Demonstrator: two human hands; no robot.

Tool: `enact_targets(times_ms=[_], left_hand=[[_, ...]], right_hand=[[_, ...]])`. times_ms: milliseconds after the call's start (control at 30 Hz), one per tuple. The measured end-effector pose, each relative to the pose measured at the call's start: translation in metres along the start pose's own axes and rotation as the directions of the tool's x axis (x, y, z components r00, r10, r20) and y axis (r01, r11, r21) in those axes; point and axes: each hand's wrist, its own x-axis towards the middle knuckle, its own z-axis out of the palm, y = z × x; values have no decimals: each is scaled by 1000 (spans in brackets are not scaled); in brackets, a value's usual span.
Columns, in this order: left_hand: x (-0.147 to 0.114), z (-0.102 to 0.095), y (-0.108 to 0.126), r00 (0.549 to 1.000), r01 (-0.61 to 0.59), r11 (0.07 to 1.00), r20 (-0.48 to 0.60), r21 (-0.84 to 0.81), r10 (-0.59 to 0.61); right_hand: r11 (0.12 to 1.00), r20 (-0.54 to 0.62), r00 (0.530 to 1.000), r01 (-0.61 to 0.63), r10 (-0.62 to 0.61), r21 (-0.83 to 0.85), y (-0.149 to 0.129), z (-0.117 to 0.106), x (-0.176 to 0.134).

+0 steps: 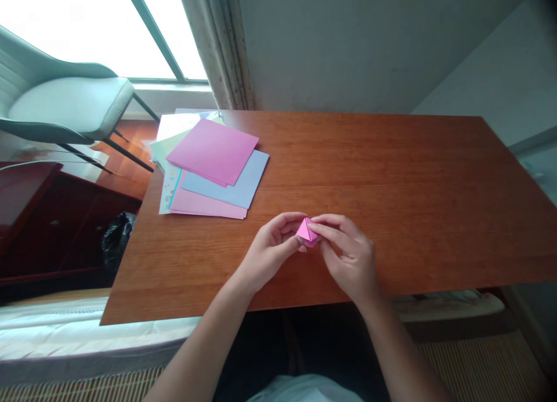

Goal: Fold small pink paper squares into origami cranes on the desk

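Note:
A small piece of folded pink paper (307,232), compact and pointed at the top, is held between both hands above the front part of the table. My left hand (277,242) pinches its left side, thumb at the lower edge and fingers curled behind. From the right, my right hand (350,248) grips it with the thumb and fingertips at its right side. Several folded layers show near its tip. The fingertips hide part of its edges.
A brown wooden table (391,176) spans the view. On its left lie a magenta sheet stack (213,149), a light blue sheet (243,181) and pink sheets (209,205). A pale chair (69,106) stands by the window, and a black plastic bag (117,239) sits left of the table.

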Motion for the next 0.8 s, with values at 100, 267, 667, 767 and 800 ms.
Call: enact_targets(times_ms=[100, 267, 667, 767, 800], left_hand=[[-1, -2, 3, 996, 55, 997, 78, -46, -52], [-1, -2, 4, 997, 48, 996, 60, -70, -43], [0, 2, 3, 997, 1, 997, -80, 80, 5], [0, 2, 2, 996, 0, 994, -91, 112, 10], [0, 2, 1, 996, 3, 993, -90, 122, 8]], right_hand=[[996, -48, 998, 48, -51, -69, -1, 1, -2], [986, -39, 993, 108, -113, -126, -1, 2, -4], [916, 74, 945, -328, 320, 232, -8, -4, -1], [856, 154, 903, -430, 402, 287, -4, -2, -1], [846, 167, 895, -446, 414, 293, -3, -2, -1]])
